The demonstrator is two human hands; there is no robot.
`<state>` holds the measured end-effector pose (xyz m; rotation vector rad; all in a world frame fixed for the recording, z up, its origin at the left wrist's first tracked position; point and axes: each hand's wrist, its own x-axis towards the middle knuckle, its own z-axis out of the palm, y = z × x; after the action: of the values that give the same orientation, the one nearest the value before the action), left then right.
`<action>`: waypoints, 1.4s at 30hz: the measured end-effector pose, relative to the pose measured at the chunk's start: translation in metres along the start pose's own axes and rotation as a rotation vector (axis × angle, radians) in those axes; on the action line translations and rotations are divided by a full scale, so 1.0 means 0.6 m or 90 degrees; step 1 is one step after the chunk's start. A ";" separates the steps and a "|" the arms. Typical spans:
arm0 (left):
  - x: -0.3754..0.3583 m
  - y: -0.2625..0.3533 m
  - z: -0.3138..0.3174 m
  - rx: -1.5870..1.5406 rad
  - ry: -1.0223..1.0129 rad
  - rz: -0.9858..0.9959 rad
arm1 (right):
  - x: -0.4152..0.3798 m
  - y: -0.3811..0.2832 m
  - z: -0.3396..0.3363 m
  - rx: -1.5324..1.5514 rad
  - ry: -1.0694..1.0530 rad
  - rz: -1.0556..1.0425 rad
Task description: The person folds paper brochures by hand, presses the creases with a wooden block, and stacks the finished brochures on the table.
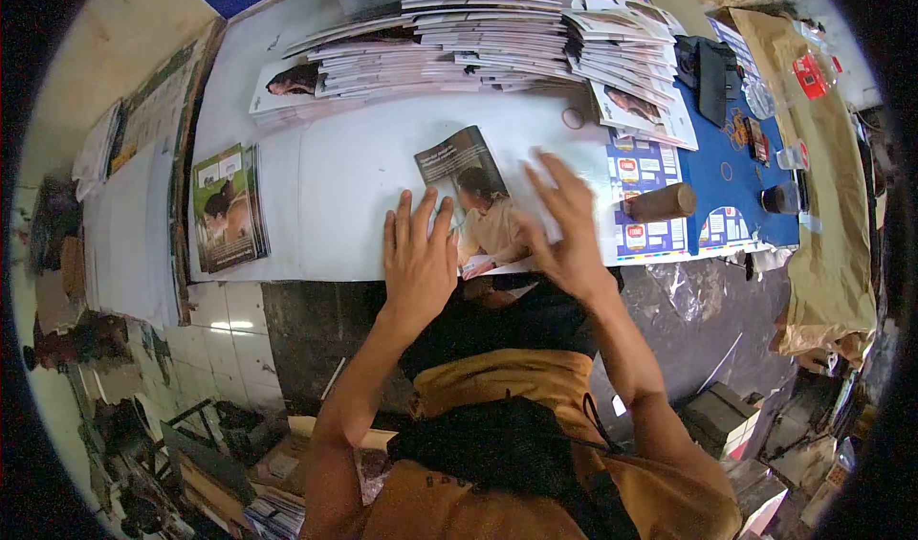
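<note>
Your orange shirt [421, 502]; beyond, the booklet [483, 207] at the counter's [344, 176] near edge. Left fingers [403, 220], spread, rest at its left edge; right fingers [557, 173], splayed, contact unclear; neither grips. Even pressure should prevent creases.

Left hand [426, 258]: palm down, my fingers [422, 217] slightly fanned, pointing forward!
Right hand [571, 242]: well apart from my left, fingers splayed and blurred, thumb [533, 235] angled inward!
Left forearm [356, 382]: bare, slanting inward.
Right forearm [629, 353]: bare too, mirroring that slant!
</note>
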<state>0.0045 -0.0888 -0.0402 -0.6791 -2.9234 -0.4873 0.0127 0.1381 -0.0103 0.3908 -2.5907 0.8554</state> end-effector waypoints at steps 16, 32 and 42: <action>-0.003 0.003 0.010 0.020 0.020 -0.008 | -0.035 0.070 -0.052 0.102 0.077 0.030; -0.001 0.005 0.003 0.012 0.009 -0.009 | 0.129 0.108 0.033 -0.063 -0.317 -0.135; 0.124 0.035 -0.061 -0.055 -0.092 0.170 | -0.040 0.058 -0.081 0.022 -0.321 -0.134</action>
<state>-0.0521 -0.0525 0.0129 -1.1414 -2.8902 -0.5574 0.0340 0.1983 -0.0024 0.9816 -2.9079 0.8068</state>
